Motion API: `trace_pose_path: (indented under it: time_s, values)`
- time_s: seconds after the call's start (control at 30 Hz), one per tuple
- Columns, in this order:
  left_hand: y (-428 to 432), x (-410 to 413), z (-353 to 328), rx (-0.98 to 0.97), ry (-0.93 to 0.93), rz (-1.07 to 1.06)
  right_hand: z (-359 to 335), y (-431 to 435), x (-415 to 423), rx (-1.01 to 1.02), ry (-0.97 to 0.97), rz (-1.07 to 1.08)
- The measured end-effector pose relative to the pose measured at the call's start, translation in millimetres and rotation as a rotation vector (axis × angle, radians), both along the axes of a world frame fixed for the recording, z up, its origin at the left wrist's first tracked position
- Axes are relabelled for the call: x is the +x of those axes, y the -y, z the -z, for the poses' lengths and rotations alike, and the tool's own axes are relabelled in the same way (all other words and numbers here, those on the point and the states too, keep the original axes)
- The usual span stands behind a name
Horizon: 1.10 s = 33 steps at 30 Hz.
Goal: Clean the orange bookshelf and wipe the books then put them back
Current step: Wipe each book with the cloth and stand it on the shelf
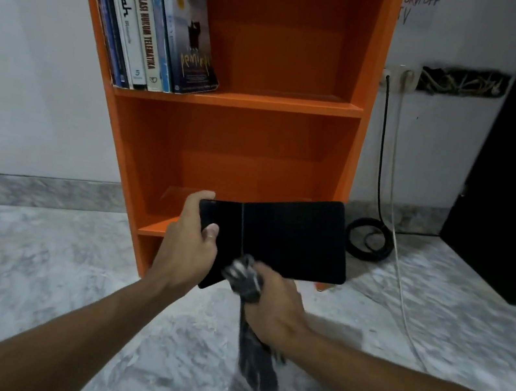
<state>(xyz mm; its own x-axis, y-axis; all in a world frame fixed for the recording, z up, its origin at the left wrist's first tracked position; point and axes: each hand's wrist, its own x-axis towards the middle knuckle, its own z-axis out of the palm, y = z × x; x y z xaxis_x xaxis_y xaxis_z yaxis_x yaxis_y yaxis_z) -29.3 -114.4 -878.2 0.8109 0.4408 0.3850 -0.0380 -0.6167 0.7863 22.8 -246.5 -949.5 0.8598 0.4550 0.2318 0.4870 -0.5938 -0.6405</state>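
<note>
Low in the frame, the right hand [275, 307] grips a dark cloth [249, 282] against a black book [280, 236] held by the left hand [192, 242]. Behind, the orange bookshelf [241, 144] holds leaning books [156, 18] upper left.

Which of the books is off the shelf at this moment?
The black book, gripped by the left hand while the right hand holds a cloth at its edge; the other books stand leaning on the upper shelf.
</note>
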Motion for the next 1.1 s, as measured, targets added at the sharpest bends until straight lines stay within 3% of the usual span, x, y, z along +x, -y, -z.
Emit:
trace_pose_path:
  time_s: [0.07,0.23,0.33,0.43,0.5,0.57,0.7,0.8,0.9,1.0,1.1]
  values:
    - [-6.4,-1.8,-3.2,-0.043,-0.025,-0.001,-1.1,14.9,-4.9,0.037,-0.008,0.013]
    - [-4.5,12.4,-4.3,-0.243,-0.005,-0.006,-68.6,-5.1,24.5,0.444,0.166,0.106]
    - [7.8,18.9,-11.5,-0.506,-0.012,0.011,-77.8,-22.6,35.3,0.53,0.184,0.145]
    - [7.1,20.0,-16.7,-0.692,0.005,-0.04,-39.4,-14.7,13.3,0.482,0.14,-0.063]
    - [-4.4,18.8,-17.4,-0.7,0.026,-0.113,-3.9,1.2,-5.9,0.313,0.113,-0.285]
    - [-15.0,17.9,-17.6,-0.652,0.056,-0.156,9.9,14.2,-18.8,0.223,0.123,-0.352]
    - [-7.2,17.7,-18.1,-0.604,0.067,-0.132,-46.2,-5.7,6.1,0.528,0.259,-0.109]
    - [6.0,20.3,-19.3,-0.612,0.036,-0.043,-80.9,-29.3,28.2,0.608,0.227,0.037]
    - [1.6,25.5,-22.3,-0.71,0.09,-0.065,-44.3,-22.8,7.5,0.501,0.13,-0.115]
    - [-15.2,24.1,-20.4,-0.699,0.118,-0.181,7.6,9.0,-25.4,0.061,0.045,-0.368]
    - [-21.9,25.2,-17.7,-0.68,0.141,-0.252,3.1,19.1,-18.9,0.149,0.096,-0.295]
